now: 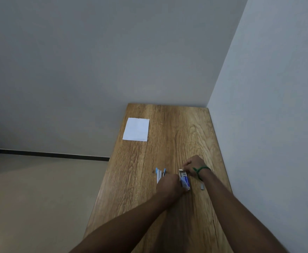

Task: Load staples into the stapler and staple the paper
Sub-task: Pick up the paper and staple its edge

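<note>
Our left hand (169, 183) and right hand (192, 166) grip the staple box (184, 179). Blue stapler (160, 174) lies open at nine o'clock, paper (136, 132) far at eleven. We should slide the tray gently.

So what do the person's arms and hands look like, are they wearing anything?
Both forearms are bare, with no sleeves in view. The right hand has a green string band tied round the wrist, knotted, with a loose end hanging down. The left hand shows no gloves, watch or band. Rings are too small to tell.
</note>
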